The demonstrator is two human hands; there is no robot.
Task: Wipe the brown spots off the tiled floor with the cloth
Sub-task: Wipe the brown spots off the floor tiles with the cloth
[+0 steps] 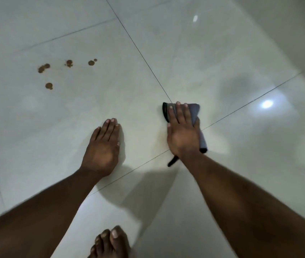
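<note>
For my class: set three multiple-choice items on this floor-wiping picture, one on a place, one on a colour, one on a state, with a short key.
1. Where do the brown spots lie from the cloth?
A left
B right
C under it

2. What colour is the cloth?
A red
B grey with dark edging
C yellow

3. How is the left hand?
A gripping the cloth
B flat on the floor
C raised in the air

Key: 1 A, the spots sit far left; 2 B, grey shows beside the right hand; 3 B, straight fingers rest on tile.
</note>
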